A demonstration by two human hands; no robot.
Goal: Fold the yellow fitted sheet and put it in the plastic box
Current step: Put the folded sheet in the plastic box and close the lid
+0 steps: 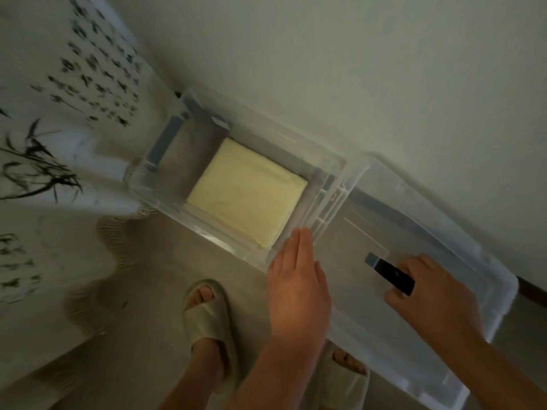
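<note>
A pale tiled floor (154,291) meets a plain wall (355,69), with white ink-printed fabric (59,113) hanging at the left. The folded yellow fitted sheet (245,193) lies flat inside the clear plastic box (207,232). The left hand (299,288) is flat with its fingers straight and together at the box's near corner. The right hand (429,291) curls around the dark latch (390,275) of the clear plastic lid (414,208) lying beside the box. Closing looks to be next: steady the box, swing the lid over squarely and seat every edge.
</note>
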